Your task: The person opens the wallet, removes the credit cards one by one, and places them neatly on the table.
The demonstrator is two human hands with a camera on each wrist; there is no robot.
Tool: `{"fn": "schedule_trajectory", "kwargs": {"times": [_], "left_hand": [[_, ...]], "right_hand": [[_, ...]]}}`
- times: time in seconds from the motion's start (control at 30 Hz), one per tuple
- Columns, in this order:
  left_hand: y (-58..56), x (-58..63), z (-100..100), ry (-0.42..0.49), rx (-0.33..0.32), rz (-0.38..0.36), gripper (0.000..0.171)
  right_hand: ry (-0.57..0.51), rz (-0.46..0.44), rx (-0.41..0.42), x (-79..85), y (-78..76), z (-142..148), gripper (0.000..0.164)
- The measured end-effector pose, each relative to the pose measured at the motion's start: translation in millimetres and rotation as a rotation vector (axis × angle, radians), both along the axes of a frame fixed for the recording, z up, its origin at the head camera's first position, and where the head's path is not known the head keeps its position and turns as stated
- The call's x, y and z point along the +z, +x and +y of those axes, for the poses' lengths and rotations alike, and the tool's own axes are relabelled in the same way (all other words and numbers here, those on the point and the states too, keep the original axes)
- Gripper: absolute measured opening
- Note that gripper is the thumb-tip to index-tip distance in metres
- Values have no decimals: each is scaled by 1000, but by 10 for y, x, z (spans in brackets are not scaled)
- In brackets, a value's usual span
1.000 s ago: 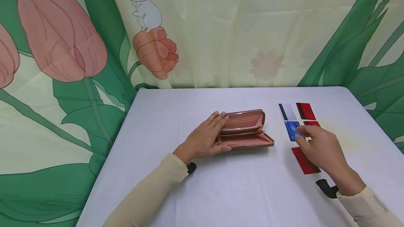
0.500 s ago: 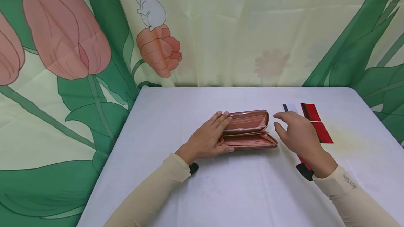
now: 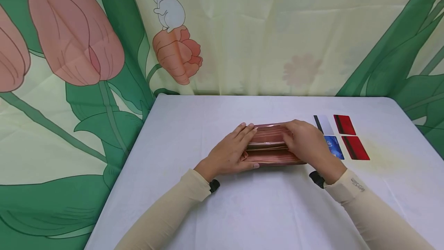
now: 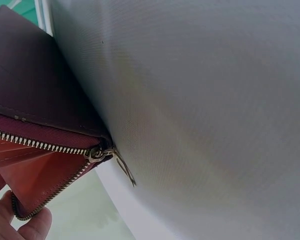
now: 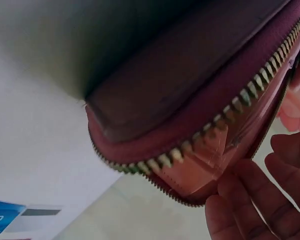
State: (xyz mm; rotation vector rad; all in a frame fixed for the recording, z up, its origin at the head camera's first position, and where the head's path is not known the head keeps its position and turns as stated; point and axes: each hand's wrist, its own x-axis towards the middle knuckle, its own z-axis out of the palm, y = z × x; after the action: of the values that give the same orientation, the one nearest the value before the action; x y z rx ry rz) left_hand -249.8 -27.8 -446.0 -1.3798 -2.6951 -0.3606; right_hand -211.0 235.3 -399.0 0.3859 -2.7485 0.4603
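Head: unzipped wallet (image 3: 267, 156) right of centre; left hand (image 3: 229, 152) spread straight over left end; right hand (image 3: 308, 144) bent over right end, cannot tell if pinching; cards (image 3: 355, 148) right. Left wrist: zip pull (image 4: 123, 167) left. Right wrist: fingertips (image 5: 221, 212) lower right.

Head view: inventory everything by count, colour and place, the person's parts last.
wallet: 1, pink, open, centre
table: 1, white, lower half
pale card: 1, whitish, right of wallet
blue card: 1, blue, nearer than pale card
red cards: 2, red, right of both
backdrop: 1, cream, tulip-printed, behind table
printed animal: 1, white, upper left
wrist devices: 2, black, one per wrist
sleeves: 2, cream, bottom
left hand: 1, wallet's left end
right hand: 1, wallet's right end
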Motion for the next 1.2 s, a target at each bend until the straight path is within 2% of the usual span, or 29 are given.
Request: {"fn": "schedule_trajectory", "kwargs": {"times": [0.3, 0.6, 0.77, 0.97, 1.2], "left_hand": [[-3, -6, -3, -1, -6, 2, 102], [-14, -17, -2, -17, 3, 1, 102], [-18, -17, -4, -17, 0, 8, 101], [-9, -16, -10, -7, -17, 4, 100], [3, -26, -14, -9, -22, 17, 101]], "right_hand": [[59, -110, 47, -50, -127, -103, 28], [215, -117, 70, -99, -217, -171, 26], [245, -156, 42, -87, -223, -219, 29], [303, -122, 34, -79, -177, -242, 29], [292, -75, 105, -93, -161, -223, 18]]}}
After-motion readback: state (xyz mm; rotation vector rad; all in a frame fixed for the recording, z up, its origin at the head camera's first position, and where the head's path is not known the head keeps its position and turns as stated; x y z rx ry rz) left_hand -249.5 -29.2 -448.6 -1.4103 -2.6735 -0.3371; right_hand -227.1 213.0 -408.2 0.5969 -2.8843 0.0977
